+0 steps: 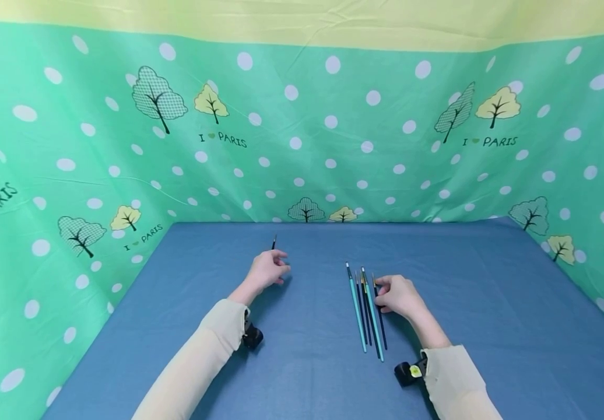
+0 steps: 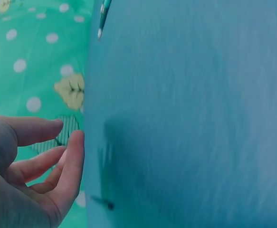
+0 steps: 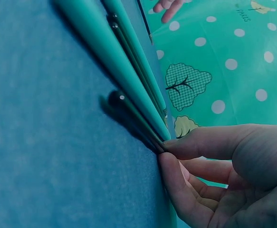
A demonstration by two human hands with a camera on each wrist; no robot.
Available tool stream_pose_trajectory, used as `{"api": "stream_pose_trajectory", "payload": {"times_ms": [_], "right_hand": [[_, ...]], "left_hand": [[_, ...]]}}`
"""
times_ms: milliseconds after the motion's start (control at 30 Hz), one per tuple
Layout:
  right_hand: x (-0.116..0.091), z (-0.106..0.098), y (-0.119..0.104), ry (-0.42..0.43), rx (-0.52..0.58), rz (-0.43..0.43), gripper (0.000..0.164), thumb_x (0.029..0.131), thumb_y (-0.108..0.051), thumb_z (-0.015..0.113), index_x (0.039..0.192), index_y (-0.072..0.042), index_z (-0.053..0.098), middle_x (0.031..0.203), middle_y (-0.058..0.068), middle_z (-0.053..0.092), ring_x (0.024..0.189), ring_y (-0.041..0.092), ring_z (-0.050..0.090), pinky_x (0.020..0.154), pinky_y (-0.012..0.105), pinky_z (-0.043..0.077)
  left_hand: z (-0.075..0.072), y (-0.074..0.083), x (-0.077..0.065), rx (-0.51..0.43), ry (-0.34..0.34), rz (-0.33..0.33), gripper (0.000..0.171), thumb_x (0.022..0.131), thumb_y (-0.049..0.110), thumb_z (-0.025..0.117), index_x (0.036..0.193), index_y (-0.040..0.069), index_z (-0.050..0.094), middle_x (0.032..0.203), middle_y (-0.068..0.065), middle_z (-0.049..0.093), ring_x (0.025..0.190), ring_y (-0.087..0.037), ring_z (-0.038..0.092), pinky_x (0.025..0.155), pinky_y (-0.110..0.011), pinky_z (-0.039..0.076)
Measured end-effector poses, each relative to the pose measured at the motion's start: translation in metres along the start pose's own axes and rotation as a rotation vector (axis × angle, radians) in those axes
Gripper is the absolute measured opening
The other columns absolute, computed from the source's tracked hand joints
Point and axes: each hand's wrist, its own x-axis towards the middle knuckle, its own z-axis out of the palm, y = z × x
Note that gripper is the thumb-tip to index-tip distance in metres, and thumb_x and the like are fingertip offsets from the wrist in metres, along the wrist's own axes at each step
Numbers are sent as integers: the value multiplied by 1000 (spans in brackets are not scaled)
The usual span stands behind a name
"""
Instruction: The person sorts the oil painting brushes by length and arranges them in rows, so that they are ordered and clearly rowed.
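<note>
My right hand (image 1: 400, 294) pinches a dark paintbrush (image 1: 380, 321) between thumb and forefinger, at the right side of a bunch lying on the table. That bunch has two teal paintbrushes (image 1: 356, 309) and several dark ones, with their tips pointing away from me. In the right wrist view, the rounded handle end of the pinched paintbrush (image 3: 121, 99) lies beside a thick teal handle (image 3: 107, 61). My left hand (image 1: 266, 269) hovers to the left, thumb and fingers apart with nothing between them. Just beyond it shows part of a dark paintbrush (image 1: 274, 242), the rest hidden by the hand.
A blue cloth (image 1: 312, 373) covers the table. Behind and to both sides hangs a green dotted curtain (image 1: 333, 140) printed with trees. Each wrist wears a small black camera, the left one (image 1: 252, 337) and the right one (image 1: 407, 373).
</note>
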Motion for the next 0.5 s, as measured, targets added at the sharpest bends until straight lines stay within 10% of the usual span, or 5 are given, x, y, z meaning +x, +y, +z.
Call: {"api": "stream_pose_trajectory", "payload": {"times_ms": [500], "right_hand": [[2,-1,1,-23,-15,5,45,78,2,63,122,7,53,73,9,53,54,15,58,53,28,54]], "left_hand": [[43,20,-18,-5,-123,69,37,84,11,62,119,1,56,83,-8,58,54,-14,61,52,-27,55]]}}
